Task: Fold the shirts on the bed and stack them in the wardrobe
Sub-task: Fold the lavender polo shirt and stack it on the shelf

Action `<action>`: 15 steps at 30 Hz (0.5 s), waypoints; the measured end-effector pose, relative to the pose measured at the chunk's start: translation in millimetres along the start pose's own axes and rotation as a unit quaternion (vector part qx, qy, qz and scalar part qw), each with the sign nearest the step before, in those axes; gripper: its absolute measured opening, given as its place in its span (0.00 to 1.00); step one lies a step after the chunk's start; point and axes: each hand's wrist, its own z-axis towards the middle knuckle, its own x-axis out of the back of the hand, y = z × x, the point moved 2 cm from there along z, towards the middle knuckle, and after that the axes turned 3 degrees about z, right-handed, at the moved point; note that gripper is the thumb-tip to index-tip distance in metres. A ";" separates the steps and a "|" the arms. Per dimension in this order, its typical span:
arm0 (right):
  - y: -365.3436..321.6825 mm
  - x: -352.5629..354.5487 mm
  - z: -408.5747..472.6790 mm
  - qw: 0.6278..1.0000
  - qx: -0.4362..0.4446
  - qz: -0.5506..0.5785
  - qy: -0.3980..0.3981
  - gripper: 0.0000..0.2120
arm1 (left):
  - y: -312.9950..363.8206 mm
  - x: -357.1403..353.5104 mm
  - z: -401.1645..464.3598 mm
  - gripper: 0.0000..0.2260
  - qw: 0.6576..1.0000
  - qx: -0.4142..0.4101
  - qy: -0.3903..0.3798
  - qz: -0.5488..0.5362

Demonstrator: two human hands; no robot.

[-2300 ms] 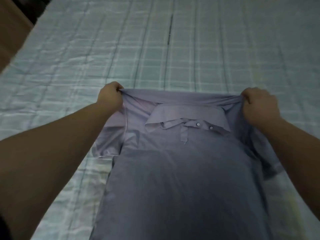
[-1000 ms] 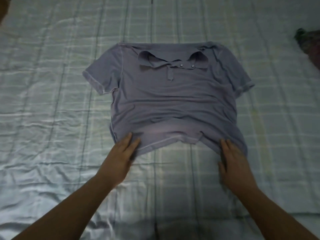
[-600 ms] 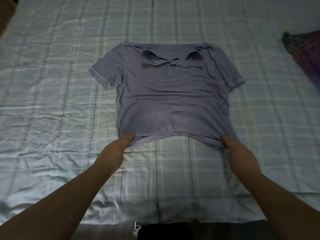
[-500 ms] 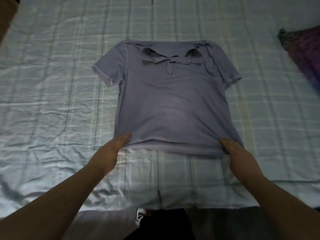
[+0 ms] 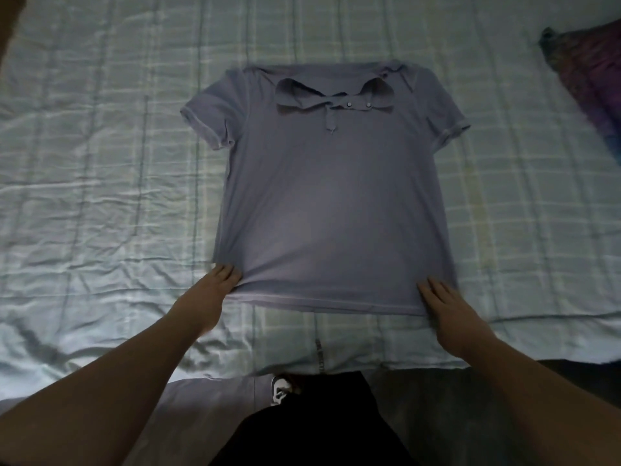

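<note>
- left hand (image 5: 215, 290): at the bottom-left corner of the hem of the lavender-grey short-sleeved polo shirt (image 5: 331, 210). Fingers point up-screen and lie on the fabric; cloth puckers toward the fingertips. Looks like a pinch on the hem corner, but the thumb is hidden, so can't confirm a full grip.
- right hand (image 5: 447, 307): at the bottom-right hem corner. Fingers straight, slightly spread, lying flat on the fabric. Palm down, nothing clasped.
- both forearms come in from the bottom corners of the view, one at each hem corner.
- shirt: laid flat, front up, on the pale blue-green checked bed sheet (image 5: 100, 196). Collar at the far end, hem at the near end toward the person. Both sleeves spread out to the sides. Collar open, two small buttons visible on the placket. Body mostly smooth; faint tension creases near the left hem corner.
- shirt is unfolded, sitting about mid-bed, hem close to the near bed edge.
- dark purple patterned cloth item (image 5: 591, 75): on the bed at the far right edge of view, well apart from the shirt, partly cropped. Can't tell what it is.
- person's black trousers (image 5: 309, 428) and a shoe (image 5: 280, 390) show at the bottom, below the bed edge.
- lighting dim.
</note>
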 end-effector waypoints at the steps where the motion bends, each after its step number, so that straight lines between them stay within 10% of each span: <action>1: -2.4 2.8 -1.1 1.000 -0.011 0.002 -0.016 0.39 | 2.9 3.0 -0.9 0.35 1.000 0.014 -0.019 0.004; 8: -28.2 90.3 -18.3 0.997 -0.063 0.048 0.017 0.30 | 28.7 62.2 -7.4 0.31 0.989 0.085 -0.107 0.052; 15: -24.3 187.1 14.5 0.977 -0.070 0.176 0.103 0.30 | 129.3 166.7 71.2 0.33 0.999 -0.021 0.024 -0.020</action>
